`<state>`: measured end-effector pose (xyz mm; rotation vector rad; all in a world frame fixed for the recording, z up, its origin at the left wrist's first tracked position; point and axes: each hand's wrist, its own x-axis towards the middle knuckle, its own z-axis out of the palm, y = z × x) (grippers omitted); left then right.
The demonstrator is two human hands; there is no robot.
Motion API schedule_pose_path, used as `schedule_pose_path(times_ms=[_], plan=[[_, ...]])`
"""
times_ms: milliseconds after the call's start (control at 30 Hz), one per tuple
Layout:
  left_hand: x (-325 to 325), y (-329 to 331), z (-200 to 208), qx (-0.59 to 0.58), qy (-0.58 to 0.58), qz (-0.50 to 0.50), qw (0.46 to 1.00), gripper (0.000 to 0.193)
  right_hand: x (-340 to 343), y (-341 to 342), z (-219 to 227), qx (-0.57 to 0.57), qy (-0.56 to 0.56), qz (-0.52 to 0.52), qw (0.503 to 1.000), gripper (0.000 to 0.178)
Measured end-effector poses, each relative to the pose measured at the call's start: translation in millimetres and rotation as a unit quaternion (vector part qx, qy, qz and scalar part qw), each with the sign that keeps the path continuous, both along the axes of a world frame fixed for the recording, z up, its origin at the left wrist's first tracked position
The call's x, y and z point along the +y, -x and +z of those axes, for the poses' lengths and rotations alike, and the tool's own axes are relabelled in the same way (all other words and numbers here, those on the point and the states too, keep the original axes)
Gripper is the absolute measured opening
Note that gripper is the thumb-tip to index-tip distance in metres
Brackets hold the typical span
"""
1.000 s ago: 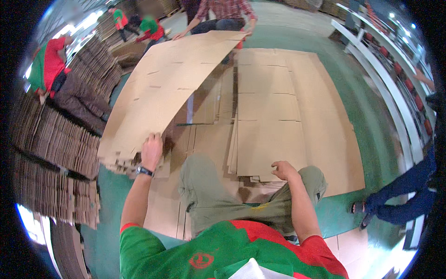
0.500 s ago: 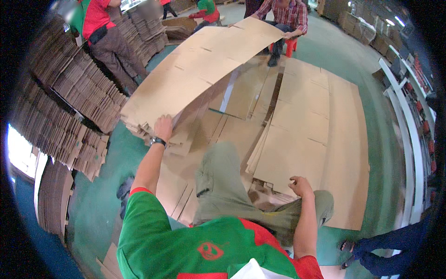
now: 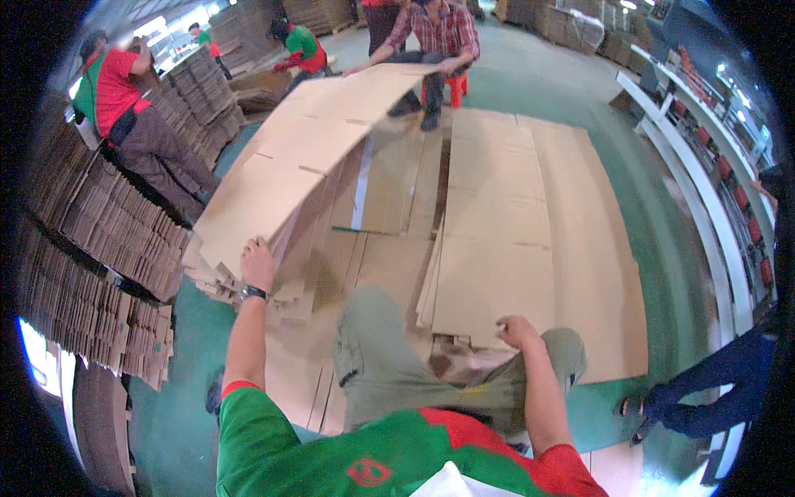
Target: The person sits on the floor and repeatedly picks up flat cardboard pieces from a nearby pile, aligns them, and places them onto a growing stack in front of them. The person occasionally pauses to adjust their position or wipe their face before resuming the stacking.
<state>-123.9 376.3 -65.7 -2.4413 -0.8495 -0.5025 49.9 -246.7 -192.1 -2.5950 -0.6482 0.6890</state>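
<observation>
"Cardboard sheet (image 3: pixel 267 170): how do the fingers of the left hand (image 3: pixel 258 269) meet it?"
"At its near edge; I cannot tell whether they pinch. Those of the right hand (image 3: pixel 520 333) curl loosely, apparently empty, near the right stack (image 3: pixel 497 240)."
"Farther out?"
"It bows over the left stack (image 3: pixel 214 282), a co-worker (image 3: pixel 440 35) holding the far end. That end has shifted slightly left, seemingly clearing the right stack."

Fairly bright, even light. White glare burns out an opening (image 3: pixel 37 344) at left; small lamps (image 3: pixel 742 98) glint upper right. Soft shadow falls beneath the raised sheet (image 3: pixel 265 170). Distant details blur; rails (image 3: pixel 702 170) bow toward the black, grainy rim.
</observation>
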Motion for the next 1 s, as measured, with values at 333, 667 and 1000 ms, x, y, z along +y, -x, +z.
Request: schedule_pose_path(times_ms=[333, 667, 1000], plan=[[-129.0, -14.3, 37.0, 0.044, 0.014, -0.15, 0.988, 0.011, 121.8, 42.6, 63.1, 0.073, -0.299, 0.048, 0.95, 0.044], [-253.6, -94.4, 78.3, 0.088, 0.285, -0.36, 0.884, 0.017, 260.9, 121.3, 121.1, 0.354, -0.543, -0.051, 0.76, 0.073], [-335.1, -168.3, 34.7, 0.115, 0.347, -0.38, 0.85, 0.021, 202.7, 72.0, 78.4, 0.223, -0.621, -0.23, 0.715, 0.039]])
